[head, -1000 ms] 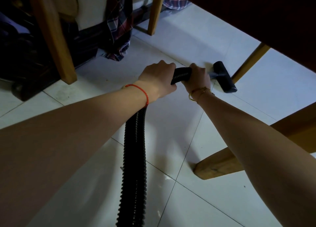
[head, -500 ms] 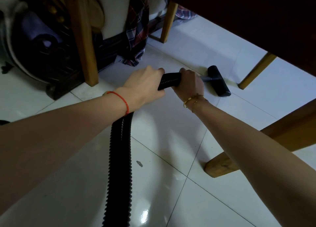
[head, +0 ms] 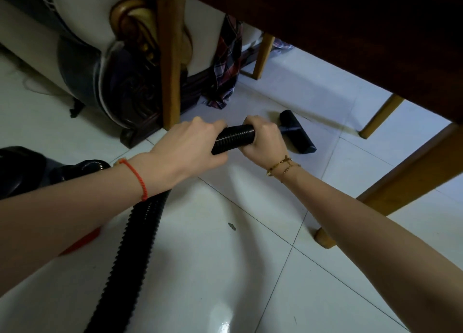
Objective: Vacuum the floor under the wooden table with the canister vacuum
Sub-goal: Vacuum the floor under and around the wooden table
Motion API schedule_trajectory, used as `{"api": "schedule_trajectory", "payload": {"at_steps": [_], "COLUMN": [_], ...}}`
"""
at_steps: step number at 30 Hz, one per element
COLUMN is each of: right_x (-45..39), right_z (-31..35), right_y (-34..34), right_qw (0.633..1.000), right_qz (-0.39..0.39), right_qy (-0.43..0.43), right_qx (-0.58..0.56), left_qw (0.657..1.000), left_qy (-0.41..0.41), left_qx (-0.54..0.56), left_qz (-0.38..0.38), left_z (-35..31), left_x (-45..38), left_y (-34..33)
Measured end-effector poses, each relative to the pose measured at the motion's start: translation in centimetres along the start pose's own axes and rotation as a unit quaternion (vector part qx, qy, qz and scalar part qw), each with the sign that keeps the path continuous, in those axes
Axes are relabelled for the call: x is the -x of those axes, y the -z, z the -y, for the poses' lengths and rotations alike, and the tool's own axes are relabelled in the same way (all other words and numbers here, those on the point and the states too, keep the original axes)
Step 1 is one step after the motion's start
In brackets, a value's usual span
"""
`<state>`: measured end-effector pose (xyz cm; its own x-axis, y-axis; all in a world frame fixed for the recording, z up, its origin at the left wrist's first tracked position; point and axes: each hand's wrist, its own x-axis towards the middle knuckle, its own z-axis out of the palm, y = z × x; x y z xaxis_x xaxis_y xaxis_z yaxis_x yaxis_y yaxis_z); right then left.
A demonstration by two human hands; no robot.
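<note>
A black ribbed vacuum hose [head: 234, 138] runs from the bottom of the frame up to my hands. My left hand [head: 190, 147] grips the hose from above. Just ahead of it, my right hand [head: 265, 139] grips the hose's front end. The black floor nozzle [head: 298, 132] lies flat on the white tiles beyond my right hand, under the edge of the dark wooden table [head: 350, 31]. The black canister body [head: 22, 167] shows partly at the left edge, behind my left forearm.
Light wooden legs stand around the nozzle: one [head: 171, 57] behind my left hand, one [head: 380, 117] at the right, and a slanted one [head: 390, 189] near my right forearm. A carved dark sofa base [head: 130, 92] and hanging plaid cloth [head: 225, 64] block the back. A small speck [head: 231, 226] lies on the tiles.
The view has shifted left and down, bringing the sofa base and canister into sight. My hands and the nozzle have drawn back toward me along the tiles, grips unchanged.
</note>
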<state>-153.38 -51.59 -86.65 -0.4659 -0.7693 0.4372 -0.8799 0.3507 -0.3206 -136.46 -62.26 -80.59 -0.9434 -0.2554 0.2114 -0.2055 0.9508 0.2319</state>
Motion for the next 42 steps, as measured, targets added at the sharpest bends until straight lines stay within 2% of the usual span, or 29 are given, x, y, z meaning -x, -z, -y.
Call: {"api": "schedule_trajectory", "payload": {"at_steps": [6, 10, 16, 27, 33, 42], "right_x": [1.7, 2.4, 2.9, 2.6, 2.2, 2.0], "right_z": [2.4, 2.4, 0.5, -7.4, -11.7, -15.1], "right_y": [-0.4, -0.5, 0.3, 2.1, 2.3, 2.0], "right_qw": [0.995, 0.995, 0.996, 0.987, 0.975, 0.961], "right_qz": [0.004, 0.02, 0.02, 0.037, 0.016, 0.011], "right_qy": [0.027, 0.026, -0.019, -0.156, -0.192, -0.246], "right_qx": [-0.098, -0.095, -0.082, 0.003, 0.112, 0.123], "left_qw": [1.0, 0.999, 0.998, 0.995, 0.994, 0.993], "left_qy": [-0.025, -0.035, -0.056, -0.081, -0.095, -0.109], "left_qx": [0.003, 0.005, 0.001, 0.024, 0.022, 0.016], "left_qz": [0.017, 0.03, 0.032, 0.043, 0.046, 0.045], "left_z": [0.8, 1.0, 0.1, -3.5, -5.4, -6.8], "left_x": [3.5, 4.1, 1.8, -6.6, -11.1, -14.2], "left_y": [1.8, 1.7, 0.2, -4.3, -7.0, -9.8]}}
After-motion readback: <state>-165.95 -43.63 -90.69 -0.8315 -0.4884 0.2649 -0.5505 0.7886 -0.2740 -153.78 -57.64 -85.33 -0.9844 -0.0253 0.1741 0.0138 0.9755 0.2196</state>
